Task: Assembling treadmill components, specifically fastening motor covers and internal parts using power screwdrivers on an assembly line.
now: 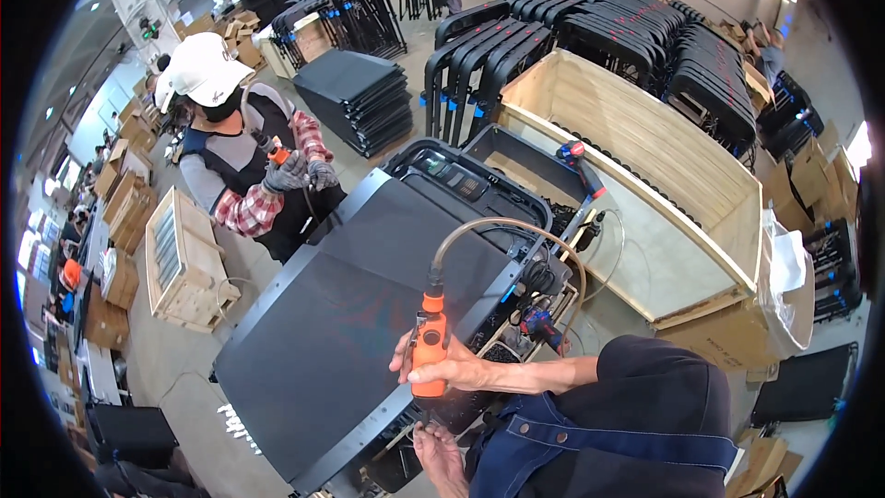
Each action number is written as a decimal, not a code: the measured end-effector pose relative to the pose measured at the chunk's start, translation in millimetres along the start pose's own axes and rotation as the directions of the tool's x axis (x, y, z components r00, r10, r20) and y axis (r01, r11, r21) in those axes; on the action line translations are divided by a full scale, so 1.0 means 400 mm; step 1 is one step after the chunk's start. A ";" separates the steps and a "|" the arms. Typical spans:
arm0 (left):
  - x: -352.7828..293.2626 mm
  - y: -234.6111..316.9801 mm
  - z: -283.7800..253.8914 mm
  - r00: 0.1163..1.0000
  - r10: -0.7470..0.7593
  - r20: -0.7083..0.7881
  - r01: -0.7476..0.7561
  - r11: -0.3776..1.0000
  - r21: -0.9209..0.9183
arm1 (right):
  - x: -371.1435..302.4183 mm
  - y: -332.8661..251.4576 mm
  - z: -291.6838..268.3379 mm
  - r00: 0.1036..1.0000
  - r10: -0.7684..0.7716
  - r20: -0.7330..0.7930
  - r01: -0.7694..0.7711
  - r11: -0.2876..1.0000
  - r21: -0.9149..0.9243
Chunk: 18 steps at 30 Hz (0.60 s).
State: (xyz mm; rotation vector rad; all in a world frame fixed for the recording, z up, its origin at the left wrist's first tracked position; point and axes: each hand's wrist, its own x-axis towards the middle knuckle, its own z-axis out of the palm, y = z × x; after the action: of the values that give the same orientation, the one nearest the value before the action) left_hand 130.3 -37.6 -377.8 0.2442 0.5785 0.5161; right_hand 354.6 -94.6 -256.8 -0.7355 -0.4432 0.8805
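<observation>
My right hand [444, 371] is wrapped round an orange air screwdriver [429, 350], whose hose [502, 221] arches up from its top. The tool points down toward me. Just below its tip is my left hand [441, 457], fingers curled together at the bit; whatever they pinch is too small to make out. Both hands are at the near edge of a treadmill base [323, 332] with a wide black belt and grey side rails. Across the base, a co-worker in a white cap [201, 69] holds another orange air screwdriver [275, 149] in gloved hands.
Two red-and-blue cordless drills [576, 155] [539, 323] lie right of the base, beside a black tray. A large open wooden crate [636, 157] stands behind them. Stacked black frames [618, 23] and flat panels [355, 97] fill the back. A smaller wooden crate [184, 263] stands left.
</observation>
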 end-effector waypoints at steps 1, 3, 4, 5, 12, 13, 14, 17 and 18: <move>0.002 0.010 -0.002 1.000 -0.006 0.004 0.006 1.000 0.003 | -0.005 0.006 0.002 1.000 -0.006 -0.005 0.006 1.000 -0.002; -0.002 0.027 -0.011 0.999 -0.018 -0.029 0.020 0.996 0.082 | -0.013 0.027 0.011 0.996 0.016 -0.090 -0.010 0.998 0.068; -0.005 0.038 -0.003 0.998 -0.019 -0.054 0.024 0.994 0.105 | -0.010 0.042 0.020 0.993 0.019 -0.120 -0.009 0.997 0.083; -0.019 0.059 -0.003 1.000 0.000 -0.019 0.002 0.995 0.103 | -0.008 0.057 0.030 0.991 0.039 -0.125 -0.030 0.996 0.079; -0.011 0.195 0.001 0.982 0.190 -0.013 -0.152 0.824 0.546 | -0.001 0.179 0.137 0.951 -0.043 -0.306 0.049 0.999 0.014; -0.013 0.221 -0.013 0.970 0.243 -0.001 -0.183 0.732 0.657 | -0.004 0.199 0.159 0.947 -0.054 -0.318 0.055 0.998 -0.004; -0.013 0.244 -0.031 0.973 0.230 -0.014 -0.168 0.750 0.640 | 0.001 0.224 0.175 0.947 -0.041 -0.318 0.036 0.999 -0.024; 0.005 0.301 -0.111 0.998 -0.014 -0.065 0.028 0.977 0.210 | 0.024 0.290 0.248 0.957 -0.035 -0.289 0.009 0.996 -0.092; 0.022 0.309 -0.142 0.995 -0.093 -0.030 0.092 0.996 -0.019 | 0.033 0.311 0.279 0.971 -0.057 -0.233 0.023 0.989 -0.147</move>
State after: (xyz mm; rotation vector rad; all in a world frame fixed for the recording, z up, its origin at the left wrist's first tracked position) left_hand 55.2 76.1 -383.4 0.1917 0.6125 0.4362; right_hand 226.2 12.2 -272.0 -0.9494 -0.3093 0.7169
